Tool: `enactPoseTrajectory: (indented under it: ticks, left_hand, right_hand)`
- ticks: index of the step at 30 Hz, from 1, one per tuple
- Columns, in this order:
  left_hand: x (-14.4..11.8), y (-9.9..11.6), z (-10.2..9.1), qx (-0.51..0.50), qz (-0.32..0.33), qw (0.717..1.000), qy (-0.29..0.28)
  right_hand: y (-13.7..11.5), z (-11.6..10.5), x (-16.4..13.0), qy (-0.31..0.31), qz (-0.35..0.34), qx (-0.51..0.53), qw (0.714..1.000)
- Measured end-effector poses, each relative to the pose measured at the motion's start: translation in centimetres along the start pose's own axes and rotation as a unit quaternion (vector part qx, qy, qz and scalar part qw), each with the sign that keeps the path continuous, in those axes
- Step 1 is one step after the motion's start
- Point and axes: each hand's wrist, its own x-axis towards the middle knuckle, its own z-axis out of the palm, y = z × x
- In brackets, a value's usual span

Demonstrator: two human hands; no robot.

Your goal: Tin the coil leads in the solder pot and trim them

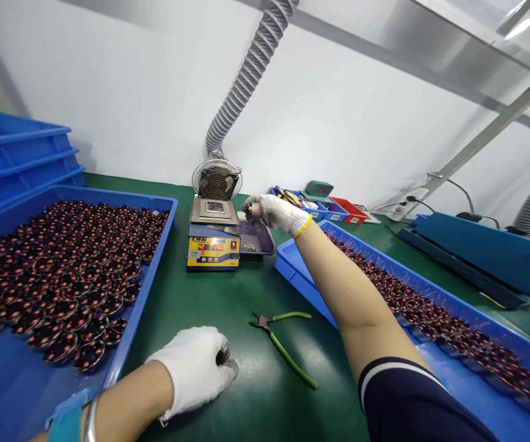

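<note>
My right hand [274, 212], in a white glove with a yellow cuff, reaches forward and pinches a small round metal-rimmed part [252, 210]. It hovers just right of a solder pot [214, 248] with a lit red display and a square silvery well on top. My left hand [198, 371], gloved in white with grey fingertips, rests on the green table with its fingers curled and nothing visible in them. Between my arms lies a pair of green-handled cutting pliers [276, 334], jaws pointing left and handles spread.
A blue tray [154, 264] at left holds many round dark parts; another blue tray [301, 279] at right holds similar parts with thin wires. Behind the pot hangs a ribbed duct [246, 73]. A purple tray [265, 242] and small bins [350, 210] stand right of it.
</note>
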Motion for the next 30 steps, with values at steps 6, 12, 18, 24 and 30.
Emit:
enactPoseTrajectory:
  ticks: [6,12,18,24,30]
  left_hand:
    - [-0.1,0.1,-0.1,-0.003,0.004,1.0,-0.002]
    - [-0.3,0.2,-0.3,0.012,0.01,1.0,-0.009]
    - [-0.2,0.2,-0.2,0.011,0.014,1.0,-0.01]
    - [-0.2,0.2,-0.3,0.014,0.014,1.0,-0.009]
    - [-0.3,0.2,-0.4,0.018,0.015,1.0,-0.014]
  right_hand:
    - [-1.8,-1.4,2.7,0.034,-0.007,-0.062,0.997]
    - [-4.9,-0.4,4.6,0.057,-0.008,-0.44,0.896]
    - [-6.1,2.1,5.9,0.01,0.0,-0.637,0.771]
    - [-5.8,3.9,6.3,-0.021,0.041,-0.649,0.76]
    - [-5.5,4.4,6.4,-0.017,0.059,-0.652,0.755]
